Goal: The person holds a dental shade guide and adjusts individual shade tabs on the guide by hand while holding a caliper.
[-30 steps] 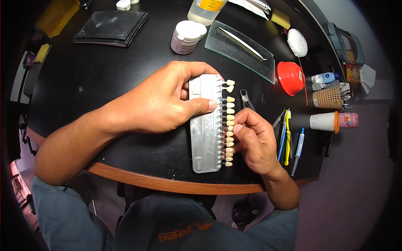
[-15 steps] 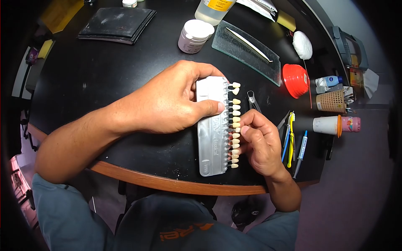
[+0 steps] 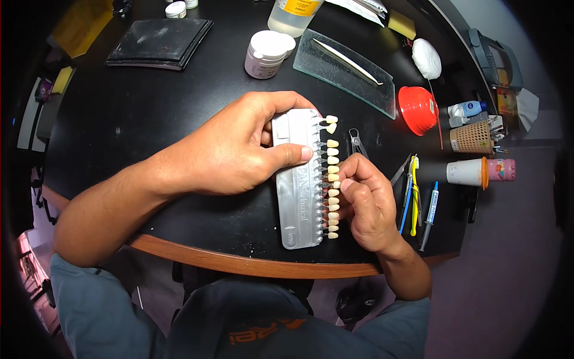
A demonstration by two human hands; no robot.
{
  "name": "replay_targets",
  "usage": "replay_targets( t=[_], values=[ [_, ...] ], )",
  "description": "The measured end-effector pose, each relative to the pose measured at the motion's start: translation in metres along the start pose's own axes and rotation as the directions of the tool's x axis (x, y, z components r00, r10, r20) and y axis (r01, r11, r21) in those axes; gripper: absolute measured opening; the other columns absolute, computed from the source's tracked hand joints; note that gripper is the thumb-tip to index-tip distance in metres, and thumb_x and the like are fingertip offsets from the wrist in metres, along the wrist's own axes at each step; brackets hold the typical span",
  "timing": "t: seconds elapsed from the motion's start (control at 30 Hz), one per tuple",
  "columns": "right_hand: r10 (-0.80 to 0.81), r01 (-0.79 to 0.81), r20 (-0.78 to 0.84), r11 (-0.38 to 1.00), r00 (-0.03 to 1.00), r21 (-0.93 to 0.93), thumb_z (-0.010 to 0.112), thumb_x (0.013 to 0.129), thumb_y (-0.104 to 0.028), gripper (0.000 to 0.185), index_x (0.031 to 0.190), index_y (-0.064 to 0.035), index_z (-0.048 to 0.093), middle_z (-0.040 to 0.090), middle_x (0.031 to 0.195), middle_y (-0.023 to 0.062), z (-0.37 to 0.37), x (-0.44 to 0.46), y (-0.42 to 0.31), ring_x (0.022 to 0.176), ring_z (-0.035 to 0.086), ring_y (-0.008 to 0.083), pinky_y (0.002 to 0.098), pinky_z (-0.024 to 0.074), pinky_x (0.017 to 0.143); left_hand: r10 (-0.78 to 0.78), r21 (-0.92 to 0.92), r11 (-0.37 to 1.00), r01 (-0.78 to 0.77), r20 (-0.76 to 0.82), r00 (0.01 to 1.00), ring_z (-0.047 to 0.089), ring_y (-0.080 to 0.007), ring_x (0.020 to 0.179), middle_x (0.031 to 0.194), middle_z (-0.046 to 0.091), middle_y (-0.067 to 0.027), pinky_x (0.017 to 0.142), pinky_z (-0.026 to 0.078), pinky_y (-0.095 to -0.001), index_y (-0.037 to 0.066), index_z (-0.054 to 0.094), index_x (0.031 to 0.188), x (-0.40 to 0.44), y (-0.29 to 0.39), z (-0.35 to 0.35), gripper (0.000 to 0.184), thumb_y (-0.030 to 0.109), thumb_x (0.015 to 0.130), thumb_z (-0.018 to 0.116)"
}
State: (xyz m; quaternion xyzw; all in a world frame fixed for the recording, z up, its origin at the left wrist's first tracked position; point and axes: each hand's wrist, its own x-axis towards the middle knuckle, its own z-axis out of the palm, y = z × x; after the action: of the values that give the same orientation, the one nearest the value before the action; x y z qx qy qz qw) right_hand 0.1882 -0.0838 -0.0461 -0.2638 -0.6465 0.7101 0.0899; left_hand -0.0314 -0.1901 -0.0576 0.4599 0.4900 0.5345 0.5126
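Note:
My left hand [image 3: 239, 149] grips the upper part of a grey dental shade guide [image 3: 300, 209], with the thumb flat across its face and the fingers behind. Along the guide's right edge stands a column of tooth-shaped shade tabs [image 3: 333, 152] on short metal stems. My right hand [image 3: 369, 206] is closed beside the middle of that column. Thumb and index finger pinch the tip of one shade tab [image 3: 336, 185], which is still in the row. The other right fingers are curled, partly hidden behind the lower tabs.
Beyond the guide lie a glass slab [image 3: 347, 72] with a white spatula [image 3: 347, 61], a white jar [image 3: 265, 57] and a clear bottle [image 3: 293, 18]. To the right are a red bowl [image 3: 417, 110], a syringe [image 3: 430, 215] and a yellow-handled brush [image 3: 414, 203]. A black case [image 3: 158, 42] sits far left.
The whole view has shifted a little, so the table items appear slightly further left. Both hands keep their hold, and the guide sits a little further left in the picture.

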Motion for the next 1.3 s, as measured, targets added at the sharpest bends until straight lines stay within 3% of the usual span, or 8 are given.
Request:
replay_targets(
  t=[0.43,0.53,0.63,0.67,1.3],
  values=[
    [-0.109,0.108,-0.012,0.993,0.994,-0.037,0.044,0.104,-0.014,0.018,0.093,-0.002,0.051,0.057,0.074,0.0015,0.001,0.001,0.008,0.059,0.053,0.0035,0.021,0.046,0.055,-0.058,0.015,0.998,0.058,0.011,0.998,0.063,-0.0079,0.096,0.105,0.067,-0.0042,0.084,0.051,-0.025,-0.003,0.054,0.128,-0.001,0.005,0.003,0.039,0.009,0.094,0.07],
    [-0.165,0.17,0.053,0.98,0.985,-0.107,0.043,0.106,-0.018,0.021,0.095,-0.0011,0.049,0.06,0.081,0.006,-0.009,0.003,0.016,0.062,0.06,0.0064,0.0218,0.0517,0.055,-0.065,0.021,0.998,0.064,0.01,0.998,0.063,-0.0079,0.096,0.105,0.067,-0.0041,0.084,0.051,-0.025,-0.003,0.054,0.128,0.0,0.004,0.002,0.04,0.009,0.094,0.071],
    [-0.12,0.124,-0.066,0.99,0.991,0.064,0.041,0.108,-0.023,0.026,0.098,0.0005,0.046,0.061,0.091,0.0125,-0.001,0.002,0.007,0.068,0.068,0.013,0.0242,0.0591,0.057,-0.071,0.004,0.997,0.071,-0.002,0.997,0.063,-0.0077,0.095,0.105,0.067,-0.0039,0.084,0.051,-0.025,-0.003,0.054,0.128,-0.001,0.007,0.001,0.041,0.009,0.093,0.072],
    [-0.111,0.112,-0.017,0.99,0.994,0.084,0.04,0.108,-0.026,0.029,0.101,0.002,0.045,0.061,0.099,0.0174,-0.007,0.003,0.008,0.072,0.072,0.0196,0.0273,0.0631,0.058,-0.074,-0.004,0.997,0.074,-0.008,0.997,0.063,-0.0076,0.095,0.104,0.067,-0.0037,0.084,0.051,-0.025,-0.003,0.054,0.128,-0.001,0.007,0.001,0.041,0.009,0.093,0.072],
    [-0.063,0.068,-0.048,0.994,0.997,0.091,0.036,0.106,-0.016,0.021,0.1,0.002,0.045,0.061,0.097,0.0174,-0.006,0.005,0.004,0.07,0.072,0.0183,0.0249,0.0616,0.056,-0.095,-0.006,0.995,0.095,-0.028,0.995,0.062,-0.0069,0.091,0.101,0.068,-0.0026,0.079,0.051,-0.0242,-0.002,0.055,0.126,0.0,0.006,-0.001,0.038,0.009,0.093,0.072]
  ],
)
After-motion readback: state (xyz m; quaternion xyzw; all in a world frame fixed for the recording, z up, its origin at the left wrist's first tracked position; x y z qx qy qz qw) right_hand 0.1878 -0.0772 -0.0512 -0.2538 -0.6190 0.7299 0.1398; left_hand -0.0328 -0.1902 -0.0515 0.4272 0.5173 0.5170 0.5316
